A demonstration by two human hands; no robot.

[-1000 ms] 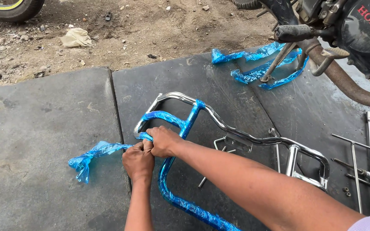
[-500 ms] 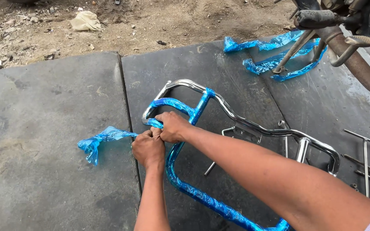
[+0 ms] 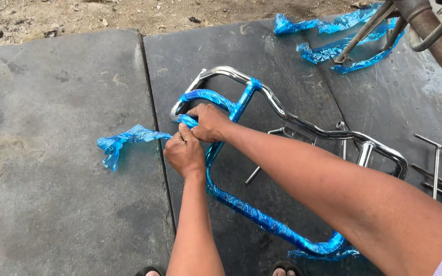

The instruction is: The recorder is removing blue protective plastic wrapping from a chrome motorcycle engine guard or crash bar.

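Left hand [image 3: 184,152] pinches the crumpled blue plastic wrap strip [image 3: 129,139] trailing leftward off the bent chrome tube frame [image 3: 282,113], right hand [image 3: 210,121] clamped on the tube beside it.

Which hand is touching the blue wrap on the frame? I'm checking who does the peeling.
Touching, both: the head view shows the left hand and right hand pinching the blue wrap at the chrome frame.

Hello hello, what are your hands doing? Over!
Both hands on the chrome rack. Left hand pinching the blue wrap; right hand gripping the tube. Nothing blocking.
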